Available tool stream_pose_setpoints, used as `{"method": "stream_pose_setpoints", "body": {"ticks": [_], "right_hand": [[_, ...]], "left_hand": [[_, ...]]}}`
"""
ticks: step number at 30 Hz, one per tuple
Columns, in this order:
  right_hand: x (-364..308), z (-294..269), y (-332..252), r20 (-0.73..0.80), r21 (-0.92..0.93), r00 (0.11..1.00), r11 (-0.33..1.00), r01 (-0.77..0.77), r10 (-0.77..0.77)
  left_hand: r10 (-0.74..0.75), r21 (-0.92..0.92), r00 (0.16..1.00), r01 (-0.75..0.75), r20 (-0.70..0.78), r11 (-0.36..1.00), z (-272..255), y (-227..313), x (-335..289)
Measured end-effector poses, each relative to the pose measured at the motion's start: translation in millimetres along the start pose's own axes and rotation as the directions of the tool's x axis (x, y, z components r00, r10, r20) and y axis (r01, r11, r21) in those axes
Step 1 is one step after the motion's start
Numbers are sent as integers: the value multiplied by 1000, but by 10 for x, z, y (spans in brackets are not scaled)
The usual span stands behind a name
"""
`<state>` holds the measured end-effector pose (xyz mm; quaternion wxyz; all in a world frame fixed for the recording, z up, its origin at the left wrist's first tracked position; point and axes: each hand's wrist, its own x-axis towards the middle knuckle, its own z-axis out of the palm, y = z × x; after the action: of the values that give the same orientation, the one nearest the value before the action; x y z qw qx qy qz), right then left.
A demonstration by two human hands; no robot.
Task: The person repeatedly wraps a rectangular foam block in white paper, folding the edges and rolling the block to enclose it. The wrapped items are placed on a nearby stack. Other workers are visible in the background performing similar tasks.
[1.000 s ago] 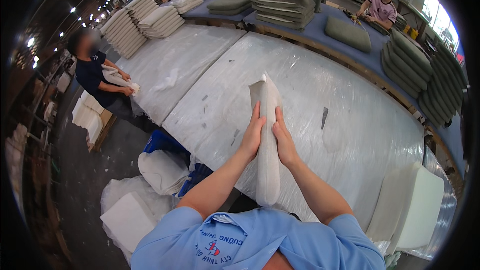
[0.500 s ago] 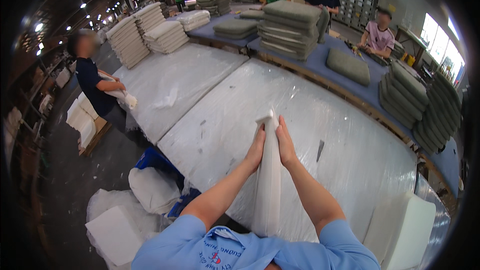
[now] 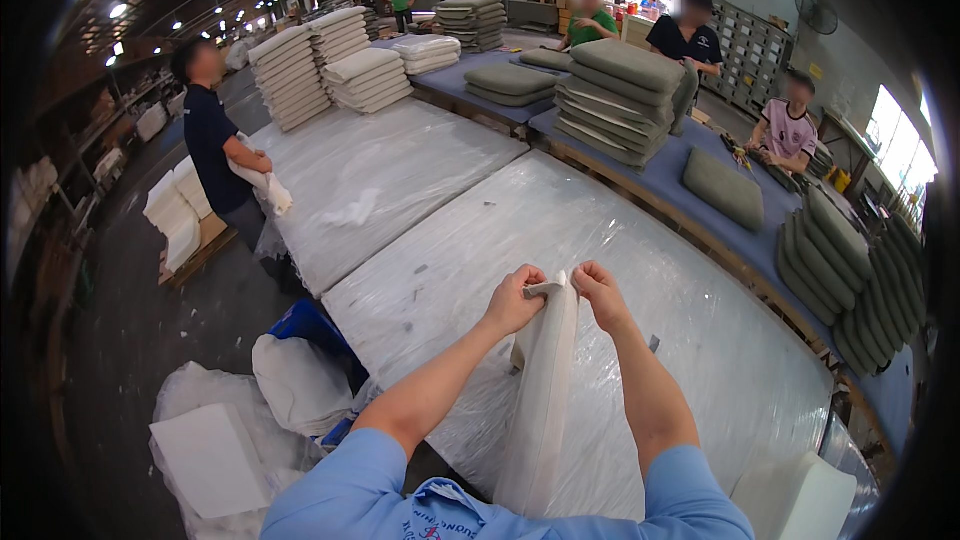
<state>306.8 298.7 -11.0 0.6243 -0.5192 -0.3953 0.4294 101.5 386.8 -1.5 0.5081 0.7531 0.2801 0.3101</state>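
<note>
A white cushion [image 3: 541,405] stands on its narrow edge in front of me, running from my chest toward the middle of the plastic-covered table [image 3: 440,290]. At its far end my left hand [image 3: 516,302] is closed on a flap of the white cover. On the other side of that end, the fingers of my right hand [image 3: 602,297] pinch the cover's edge. Between the hands, a small white corner pokes up. The cushion's lower edge is partly hidden by its own bulk.
Another white cushion [image 3: 800,500] lies at the near right. White pads [image 3: 210,455] in plastic and a blue container [image 3: 318,325] are at the left. Green-grey cushions [image 3: 620,105] are stacked on the blue table [image 3: 665,175]. A person [image 3: 215,140] stands left; several others are beyond.
My hands have gone from flat palms against the cushion's sides to pinching the cover at its far end. The view has shifted, and the person at the left stands more upright.
</note>
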Motion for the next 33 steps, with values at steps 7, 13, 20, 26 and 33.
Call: {"method": "stream_pose_setpoints", "body": {"ticks": [7,13,20,26,33], "right_hand": [[-82,-125,24,34,-12,998,998,56,-55],[-252,-10,87,-177,87,977,987,134,-117],[-359,147,93,-273,-81,944,982,169,-185],[-408,94,69,-278,-14,945,984,177,-174],[-446,170,3,-247,-37,951,983,181,-184]], "left_hand": [[-67,-287,966,139,250,948,-6,-17,13],[9,-181,965,40,260,983,88,5,33],[-10,-296,975,77,222,952,191,-28,-46],[-114,-293,887,266,447,918,49,129,104],[80,198,960,-136,268,971,39,-8,49]]}}
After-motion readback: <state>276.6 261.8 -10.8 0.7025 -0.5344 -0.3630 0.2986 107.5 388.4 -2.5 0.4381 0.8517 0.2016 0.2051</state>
